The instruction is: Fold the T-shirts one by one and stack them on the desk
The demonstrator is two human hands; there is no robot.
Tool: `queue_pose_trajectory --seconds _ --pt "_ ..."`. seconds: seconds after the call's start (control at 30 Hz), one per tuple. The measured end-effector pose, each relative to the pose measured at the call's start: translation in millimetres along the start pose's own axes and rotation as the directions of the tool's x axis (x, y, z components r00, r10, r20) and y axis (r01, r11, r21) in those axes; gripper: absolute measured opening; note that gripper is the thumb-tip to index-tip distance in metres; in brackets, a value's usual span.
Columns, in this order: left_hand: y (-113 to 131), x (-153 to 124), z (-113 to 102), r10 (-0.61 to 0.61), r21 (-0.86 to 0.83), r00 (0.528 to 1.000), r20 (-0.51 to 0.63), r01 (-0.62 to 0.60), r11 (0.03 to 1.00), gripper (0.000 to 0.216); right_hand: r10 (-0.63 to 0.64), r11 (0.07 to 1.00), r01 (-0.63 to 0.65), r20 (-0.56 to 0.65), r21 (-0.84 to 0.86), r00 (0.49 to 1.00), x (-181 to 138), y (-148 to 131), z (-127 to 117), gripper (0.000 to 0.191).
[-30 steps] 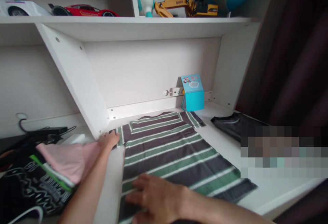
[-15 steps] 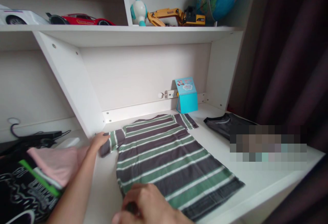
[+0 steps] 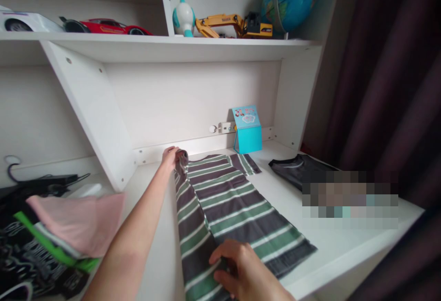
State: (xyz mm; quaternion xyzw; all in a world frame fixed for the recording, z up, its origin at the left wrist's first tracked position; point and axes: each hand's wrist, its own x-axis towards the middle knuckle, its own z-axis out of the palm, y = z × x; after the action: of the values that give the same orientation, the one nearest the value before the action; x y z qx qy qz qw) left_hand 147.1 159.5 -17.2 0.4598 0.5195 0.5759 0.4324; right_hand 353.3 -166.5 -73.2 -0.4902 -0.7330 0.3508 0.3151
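A short-sleeved shirt [image 3: 241,200] with dark, green and white stripes lies on the white desk, its left side lifted and partly folded over toward the middle. My left hand [image 3: 172,156] grips the shirt near the left sleeve and shoulder, at the far end. At the near hem, my right hand [image 3: 241,266] pinches the left edge of the same shirt between thumb and fingers. The right sleeve [image 3: 246,164] lies flat near the calendar.
A blue desk calendar [image 3: 248,131] stands behind the shirt beside a power strip [image 3: 227,127]. A dark garment [image 3: 291,168] lies to the right, partly under a blurred patch. Pink cloth [image 3: 86,218] and black clothes [image 3: 31,250] are piled left. Toys fill the shelf [image 3: 193,46] above.
Both hands have moved right, carrying the shirt's left edge and sleeve inward. The left side, flat before, now stands lifted and partly folded over.
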Motion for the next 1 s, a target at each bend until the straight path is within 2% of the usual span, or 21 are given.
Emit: queue_pose_trajectory --seconds 0.07,0.13,0.2,0.3,0.4,0.47,0.53,0.6,0.67,0.7,0.73,0.77,0.8,0.83,0.9,1.0 --pt "-14.5 -7.8 23.6 0.042 0.099 0.998 0.056 -0.048 0.994 0.03 0.015 0.998 -0.011 0.058 -0.063 0.998 -3.7 -4.4 -5.3 0.031" --pt "-28.5 -17.9 34.9 0.092 0.23 0.99 0.106 -0.114 0.966 0.04 0.029 0.991 -0.019 0.077 -0.13 0.997 -6.6 -10.0 -13.4 0.038" --pt "-40.1 -26.9 35.9 0.15 0.381 0.979 0.141 -0.194 0.904 0.045 0.002 0.977 0.003 0.024 -0.212 1.0 -7.9 -13.2 -20.5 0.04" --pt "-54.4 -36.9 25.8 0.202 0.594 0.957 0.208 -0.288 0.751 0.047 -0.204 0.919 0.183 -0.024 -0.35 0.979 -1.4 -5.8 -14.1 0.038" --pt "-68.3 -44.6 9.4 0.141 0.756 0.95 0.28 -0.308 0.577 0.049 -0.451 0.769 0.429 0.073 -0.475 0.889 16.2 14.9 24.2 0.047" --pt "-76.0 -48.1 -2.4 0.074 0.83 0.949 0.308 -0.306 0.467 0.053 -0.508 0.688 0.517 0.172 -0.509 0.844 27.5 26.2 56.3 0.044" --pt "-81.1 -49.6 -12.3 0.028 0.872 0.944 0.328 -0.314 0.376 0.058 -0.507 0.669 0.57 0.267 -0.477 0.819 34.3 27.3 74.5 0.035" --pt "-83.6 -49.8 -18.5 0.006 0.892 0.938 0.346 -0.331 0.308 0.06 -0.522 0.673 0.642 0.379 -0.368 0.764 38.4 16.6 65.5 0.035" --pt "-84.7 -49.9 -20.5 0.001 0.903 0.935 0.355 -0.343 0.26 0.062 -0.521 0.71 0.669 0.475 -0.22 0.709 46.0 0.7 28.4 0.036" --pt "-85.1 -50.2 -20.4 0.001 0.907 0.934 0.356 -0.346 0.242 0.063 -0.461 0.785 0.598 0.491 -0.163 0.739 52.8 -5.6 2.5 0.039" --pt "-85.5 -50.6 -19.7 0.001 0.91 0.934 0.356 -0.347 0.229 0.063 -0.339 0.87 0.454 0.435 -0.192 0.834 62.0 -8.9 -25.6 0.042" --pt "-85.9 -51.1 -18.9 0.001 0.912 0.934 0.356 -0.348 0.219 0.064 -0.13 0.924 0.221 0.288 -0.313 0.949 73.3 -8.2 -53.9 0.043" --pt "-86.3 -51.6 -17.9 0.002 0.913 0.935 0.356 -0.348 0.211 0.064 0.105 0.893 -0.053 0.093 -0.448 0.99 85.9 -3.1 -80.5 0.04" --pt "-86.6 -52.2 -17.0 0.003 0.915 0.935 0.355 -0.348 0.206 0.064 0.21 0.841 -0.207 -0.053 -0.5 0.976 98.9 5.8 -104.1 0.035" --pt "-86.9 -53.2 -15.8 0.002 0.918 0.937 0.349 -0.343 0.198 0.062 0.316 0.759 -0.379 -0.211 -0.529 0.925 122.4 31.1 -138.8 0.03" --pt "-86.2 -54.7 -15.1 -0.006 0.923 0.94 0.341 -0.334 0.192 0.063 0.422 0.658 -0.544 -0.343 -0.521 0.839 144.1 69.3 -159.1 0.03"
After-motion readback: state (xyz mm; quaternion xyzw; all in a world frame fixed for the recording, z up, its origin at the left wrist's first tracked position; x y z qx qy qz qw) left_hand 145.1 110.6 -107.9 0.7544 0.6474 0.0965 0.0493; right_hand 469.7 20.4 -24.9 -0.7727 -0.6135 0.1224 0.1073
